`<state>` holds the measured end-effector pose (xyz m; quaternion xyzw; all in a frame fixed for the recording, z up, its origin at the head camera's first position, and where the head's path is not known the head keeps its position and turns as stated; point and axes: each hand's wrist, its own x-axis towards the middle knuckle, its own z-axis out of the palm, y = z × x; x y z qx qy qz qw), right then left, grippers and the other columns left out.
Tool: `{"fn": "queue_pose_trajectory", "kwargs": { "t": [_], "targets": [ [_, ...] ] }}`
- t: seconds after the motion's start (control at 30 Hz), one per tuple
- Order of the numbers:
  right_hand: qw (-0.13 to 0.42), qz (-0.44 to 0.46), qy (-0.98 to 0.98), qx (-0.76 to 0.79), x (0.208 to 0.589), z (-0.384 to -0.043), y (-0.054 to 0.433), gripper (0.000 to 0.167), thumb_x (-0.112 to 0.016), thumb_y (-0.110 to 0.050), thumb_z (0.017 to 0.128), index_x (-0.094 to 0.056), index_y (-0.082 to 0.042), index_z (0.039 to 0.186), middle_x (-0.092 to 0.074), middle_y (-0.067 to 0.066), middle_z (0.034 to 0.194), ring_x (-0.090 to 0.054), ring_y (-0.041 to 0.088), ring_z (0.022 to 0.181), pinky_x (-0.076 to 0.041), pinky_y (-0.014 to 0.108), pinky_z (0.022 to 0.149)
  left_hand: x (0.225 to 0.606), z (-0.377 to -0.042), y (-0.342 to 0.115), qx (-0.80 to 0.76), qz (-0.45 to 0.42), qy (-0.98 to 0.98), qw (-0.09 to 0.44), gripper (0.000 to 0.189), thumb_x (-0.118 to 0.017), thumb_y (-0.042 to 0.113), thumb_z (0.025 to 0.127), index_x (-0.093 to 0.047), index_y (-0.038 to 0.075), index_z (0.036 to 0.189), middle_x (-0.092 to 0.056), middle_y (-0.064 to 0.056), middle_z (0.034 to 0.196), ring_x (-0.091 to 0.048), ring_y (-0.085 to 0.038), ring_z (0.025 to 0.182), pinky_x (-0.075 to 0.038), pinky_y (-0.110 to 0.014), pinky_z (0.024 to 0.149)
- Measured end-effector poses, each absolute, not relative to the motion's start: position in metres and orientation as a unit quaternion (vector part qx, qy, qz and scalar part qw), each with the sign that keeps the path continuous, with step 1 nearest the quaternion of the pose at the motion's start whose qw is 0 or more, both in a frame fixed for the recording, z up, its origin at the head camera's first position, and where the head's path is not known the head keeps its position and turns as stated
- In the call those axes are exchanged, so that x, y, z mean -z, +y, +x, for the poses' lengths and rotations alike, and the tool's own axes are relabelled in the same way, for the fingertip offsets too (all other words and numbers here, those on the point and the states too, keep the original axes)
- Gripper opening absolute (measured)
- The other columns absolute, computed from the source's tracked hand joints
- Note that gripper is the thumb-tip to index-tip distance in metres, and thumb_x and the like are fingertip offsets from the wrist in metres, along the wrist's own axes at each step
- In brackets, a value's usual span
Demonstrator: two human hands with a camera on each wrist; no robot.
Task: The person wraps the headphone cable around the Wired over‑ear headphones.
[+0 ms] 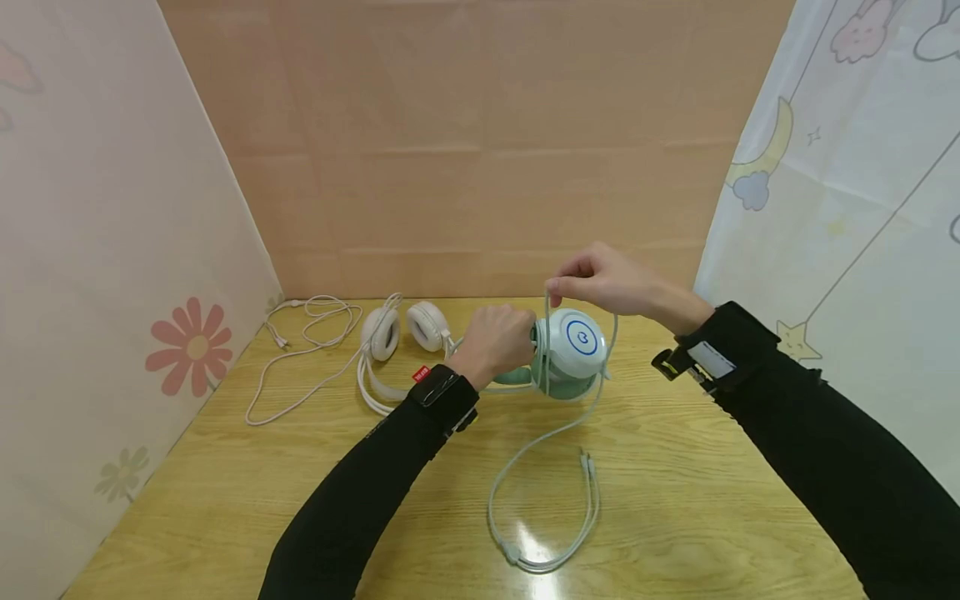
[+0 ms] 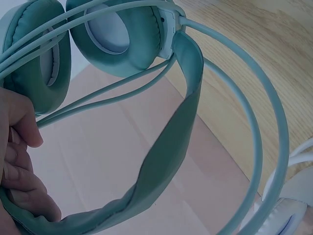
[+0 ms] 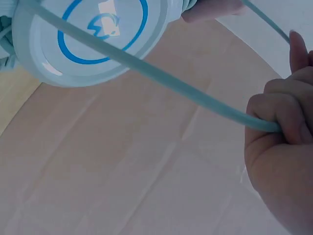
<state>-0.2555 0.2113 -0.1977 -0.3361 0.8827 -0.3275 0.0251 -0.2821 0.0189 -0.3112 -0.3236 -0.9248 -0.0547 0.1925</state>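
Observation:
My left hand [image 1: 501, 337] holds a pair of pale green and white headphones [image 1: 582, 340], its fingers curled round the soft green headband [image 2: 168, 142] in the left wrist view. Both green ear cushions [image 2: 110, 36] face each other there, with strands of cord running across them. Raised just above the ear cup, my right hand [image 1: 611, 279] pinches the headphones' pale green cable [image 3: 166, 81]. From the pinch the cable hangs over the cup in the head view. Its tail lies looped on the table in front, the folded end with the plugs [image 1: 587, 467] pointing away from me.
A second pair of headphones, white [image 1: 381, 335], lies on the wooden table [image 1: 420, 500] to the left, behind my left forearm. Its white cable [image 1: 300, 403] spreads loosely further left. A brown backdrop [image 1: 480, 167] rises behind, with printed sheets [image 1: 97, 250] at both sides.

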Motion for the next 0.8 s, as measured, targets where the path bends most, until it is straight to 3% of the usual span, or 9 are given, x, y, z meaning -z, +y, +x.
{"fn": "queue_pose_trajectory", "kwargs": {
  "t": [0.2,0.37,0.57,0.8],
  "targets": [
    [-0.004,-0.353,0.895,0.275,0.191,-0.257,0.199,0.022,-0.063,-0.022,0.098,-0.075,-0.011,0.084,-0.035,-0.008,0.057,-0.028,0.006,0.049,-0.026,0.026,0.052,0.311,-0.282,0.02,0.057,-0.325,-0.924,0.196,0.033,-0.065,0.005,0.081,-0.038,0.018,0.065,-0.022,0.005,0.06,-0.02,-0.01,0.048,-0.019,-0.025,0.045],
    [-0.047,-0.377,0.892,0.247,0.19,-0.263,0.193,0.019,-0.064,-0.015,0.098,-0.075,-0.01,0.083,-0.051,-0.006,0.059,-0.036,0.008,0.049,-0.033,0.026,0.055,0.308,-0.279,0.022,0.062,-0.326,-0.925,0.185,0.039,-0.063,0.004,0.08,-0.031,0.019,0.064,-0.019,0.005,0.06,-0.017,-0.01,0.05,-0.017,-0.027,0.047],
    [-0.101,-0.389,0.889,0.221,0.195,-0.275,0.194,0.017,-0.065,-0.012,0.099,-0.073,-0.01,0.084,-0.055,-0.002,0.062,-0.041,0.009,0.05,-0.032,0.026,0.053,0.306,-0.275,0.024,0.037,-0.332,-0.921,0.198,0.036,-0.062,0.007,0.08,-0.032,0.02,0.064,-0.02,0.006,0.06,-0.018,-0.01,0.05,-0.018,-0.027,0.047],
    [-0.121,-0.358,0.902,0.21,0.206,-0.288,0.201,0.016,-0.068,-0.017,0.098,-0.073,-0.011,0.083,-0.056,-0.002,0.063,-0.042,0.011,0.05,-0.033,0.027,0.052,0.306,-0.271,0.026,0.014,-0.354,-0.908,0.224,0.035,-0.066,0.012,0.08,-0.035,0.019,0.065,-0.021,0.006,0.061,-0.019,-0.009,0.05,-0.019,-0.025,0.047]
  ]
}}
